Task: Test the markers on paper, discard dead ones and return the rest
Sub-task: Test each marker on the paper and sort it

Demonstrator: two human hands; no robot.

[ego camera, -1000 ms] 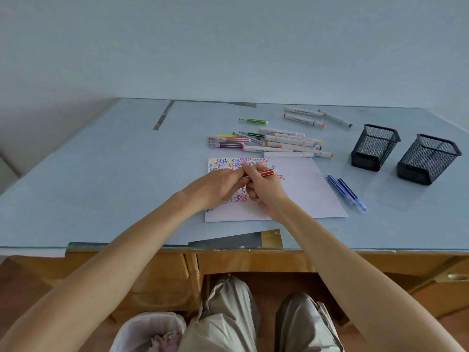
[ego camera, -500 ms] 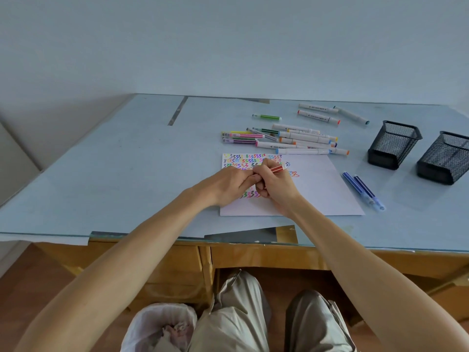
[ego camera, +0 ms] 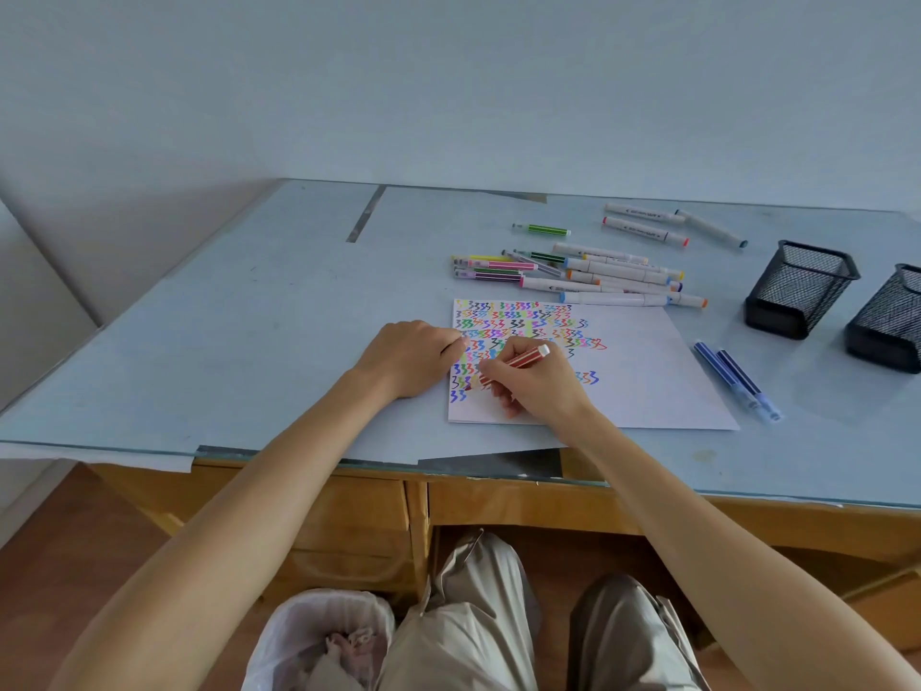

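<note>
While the right hand (ego camera: 536, 386) grips the red marker (ego camera: 518, 361) with its tip on the paper (ego camera: 648, 381), the left hand (ego camera: 413, 359), fingers curled, rests at the paper's left edge on the surface (ego camera: 249, 341).

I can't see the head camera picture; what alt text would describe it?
A person's right hand holds a red marker tip-down on a scribble-covered sheet of paper, while the left hand rests at its edge. More markers and two mesh pen cups lie beyond.
</note>
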